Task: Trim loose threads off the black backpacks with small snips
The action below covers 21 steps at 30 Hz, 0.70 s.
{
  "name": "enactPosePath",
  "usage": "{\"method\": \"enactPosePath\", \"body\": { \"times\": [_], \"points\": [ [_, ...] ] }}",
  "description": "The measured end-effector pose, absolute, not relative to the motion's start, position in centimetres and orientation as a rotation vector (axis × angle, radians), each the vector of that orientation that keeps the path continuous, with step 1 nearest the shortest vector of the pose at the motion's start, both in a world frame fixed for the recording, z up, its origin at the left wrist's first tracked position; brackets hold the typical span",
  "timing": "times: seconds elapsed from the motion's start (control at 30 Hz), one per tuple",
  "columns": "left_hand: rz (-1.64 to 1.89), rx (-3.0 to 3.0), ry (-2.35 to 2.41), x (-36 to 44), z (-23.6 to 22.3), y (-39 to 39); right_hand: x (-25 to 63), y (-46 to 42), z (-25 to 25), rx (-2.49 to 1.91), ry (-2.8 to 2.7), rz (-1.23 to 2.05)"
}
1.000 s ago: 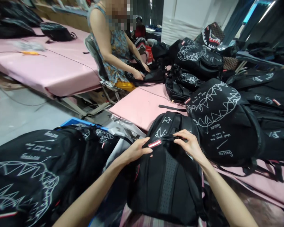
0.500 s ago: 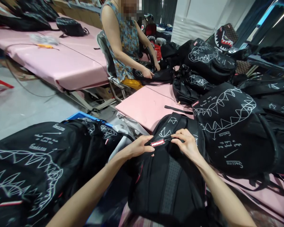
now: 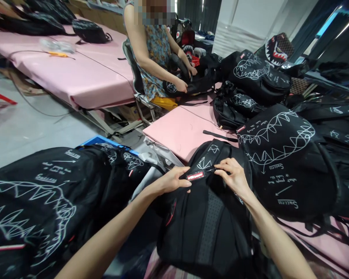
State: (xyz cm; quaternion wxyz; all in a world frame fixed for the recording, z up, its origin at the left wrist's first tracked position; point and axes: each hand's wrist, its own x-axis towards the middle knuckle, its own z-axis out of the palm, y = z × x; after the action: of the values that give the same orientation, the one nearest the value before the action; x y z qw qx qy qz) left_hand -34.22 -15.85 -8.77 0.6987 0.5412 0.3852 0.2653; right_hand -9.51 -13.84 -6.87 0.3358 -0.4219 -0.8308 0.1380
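A black backpack [image 3: 212, 217] with a padded back panel lies in front of me at the table's near edge. Across its upper part runs a short black strap with a red-and-white label [image 3: 195, 176]. My left hand [image 3: 176, 180] grips the strap's left end between thumb and fingers, beside the label. My right hand [image 3: 231, 174] pinches the strap's other end with thumb and fingertips. White zigzag drawings mark the backpack's shoulder strap just beyond my hands.
Drawn-on black backpacks lie to my left [image 3: 26, 201] and right [image 3: 282, 162], with more piled beyond [image 3: 256, 75]. A blue crate edge [image 3: 95, 140] shows at left. Across the pink table [image 3: 180, 130], a seated co-worker [image 3: 151, 58] handles a black bag. Another pink table [image 3: 90, 77] stands behind.
My right hand has shifted slightly right, and the labelled strap has moved a little with it. My left hand keeps its grip. The co-worker's hands have moved slightly on the black bag.
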Motion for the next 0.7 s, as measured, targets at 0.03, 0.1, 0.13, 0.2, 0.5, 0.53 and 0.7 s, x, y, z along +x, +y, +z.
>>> {"method": "enactPosePath", "body": {
  "times": [0.03, 0.1, 0.13, 0.2, 0.5, 0.53, 0.7],
  "points": [
    [0.597, 1.202, 0.85, -34.2, -8.9, -15.8, -9.6, -13.9, -6.8, -1.097, -2.171, 0.363],
    [0.597, 1.2, 0.834, -34.2, -9.1, -15.8, -10.0, -14.0, -6.7, -1.082, -2.183, 0.364],
    [0.595, 1.206, 0.827, -34.2, -9.2, -15.8, -10.1, -14.0, -6.7, -1.07, -2.191, 0.361],
    [0.591, 1.222, 0.816, -34.3, -9.4, -15.8, -10.3, -14.0, -6.6, -1.044, -2.204, 0.344],
    [0.524, 1.282, 0.809, -34.3, -8.5, -15.9, -10.3, -13.5, -6.6, -0.956, -2.226, 0.374],
    [0.511, 1.286, 0.816, -34.3, -8.2, -15.9, -10.3, -13.5, -6.5, -0.947, -2.23, 0.384],
    [0.467, 1.297, 0.837, -34.4, -7.4, -16.0, -10.2, -13.3, -6.3, -0.928, -2.252, 0.401]
  ]
}}
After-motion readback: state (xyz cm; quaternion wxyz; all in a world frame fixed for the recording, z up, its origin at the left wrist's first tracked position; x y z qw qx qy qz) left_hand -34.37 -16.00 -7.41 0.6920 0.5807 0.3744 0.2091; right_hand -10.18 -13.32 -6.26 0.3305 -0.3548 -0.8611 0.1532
